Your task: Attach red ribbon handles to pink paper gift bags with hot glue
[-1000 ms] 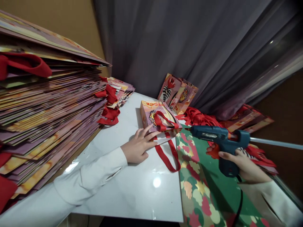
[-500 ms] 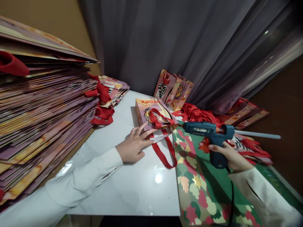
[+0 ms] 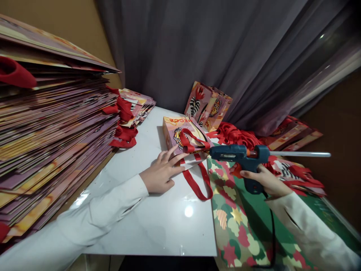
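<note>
Fingers [image 3: 170,154] of the left hand [image 3: 157,178] spread against the bag [image 3: 180,125] on the table [image 3: 169,233], has just brought the glue gun [image 3: 232,153], gripped in the right hand [image 3: 270,183], up to it, seemingly within gluing reach.

Left hand [image 3: 159,177]: fingers spread, tips at the near end of the paper bag [image 3: 197,130]
Right hand [image 3: 269,182]: gripping the blue glue gun [image 3: 251,162], nozzle at that bag's near end
Surface [image 3: 166,226]: white, shiny
Piled bags [image 3: 70,124]: flat, tall stack at left
Red ribbons [image 3: 237,136]: heaped beyond the gun
</note>
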A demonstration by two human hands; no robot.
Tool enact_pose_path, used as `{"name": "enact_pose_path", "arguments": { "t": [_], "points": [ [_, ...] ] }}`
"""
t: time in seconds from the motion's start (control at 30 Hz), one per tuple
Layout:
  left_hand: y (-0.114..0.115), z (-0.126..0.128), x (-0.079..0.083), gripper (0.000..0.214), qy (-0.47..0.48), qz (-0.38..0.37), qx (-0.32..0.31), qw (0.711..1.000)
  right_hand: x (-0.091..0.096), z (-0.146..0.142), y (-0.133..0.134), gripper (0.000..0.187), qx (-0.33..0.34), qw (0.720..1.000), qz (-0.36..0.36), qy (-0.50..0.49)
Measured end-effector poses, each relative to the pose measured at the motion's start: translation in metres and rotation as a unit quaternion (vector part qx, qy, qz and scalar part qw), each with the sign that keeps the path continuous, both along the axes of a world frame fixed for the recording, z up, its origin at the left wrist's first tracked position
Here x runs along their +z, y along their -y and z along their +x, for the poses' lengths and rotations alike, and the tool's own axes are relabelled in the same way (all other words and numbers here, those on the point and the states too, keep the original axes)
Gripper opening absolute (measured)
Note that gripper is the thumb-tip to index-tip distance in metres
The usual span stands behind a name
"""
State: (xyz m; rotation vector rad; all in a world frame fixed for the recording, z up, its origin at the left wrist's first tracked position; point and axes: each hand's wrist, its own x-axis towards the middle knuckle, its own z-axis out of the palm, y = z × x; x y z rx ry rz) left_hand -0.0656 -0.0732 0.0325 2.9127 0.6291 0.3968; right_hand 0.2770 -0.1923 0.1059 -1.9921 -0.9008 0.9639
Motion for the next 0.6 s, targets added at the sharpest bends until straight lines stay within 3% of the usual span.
{"name": "enact_pose_path", "arguments": {
  "t": [0.2,0.3,0.4,0.6],
  "points": [
    [0.002,0.000,0.003,0.062,-0.002,-0.003,0.004,1.000,-0.003,-0.007,-0.023,0.043,0.142,0.984,0.003,0.107],
    [0.002,0.000,0.003,0.062,-0.007,-0.006,0.007,1.000,0.005,-0.012,-0.037,0.053,0.255,0.959,0.051,0.112],
    [0.002,0.000,0.002,0.061,-0.011,-0.005,0.010,1.000,0.016,-0.018,-0.050,0.048,0.348,0.926,0.049,0.136],
    [0.003,0.001,0.002,0.059,-0.012,-0.001,0.013,1.000,0.047,-0.032,-0.065,0.038,0.393,0.886,0.017,0.245]
  ]
}}
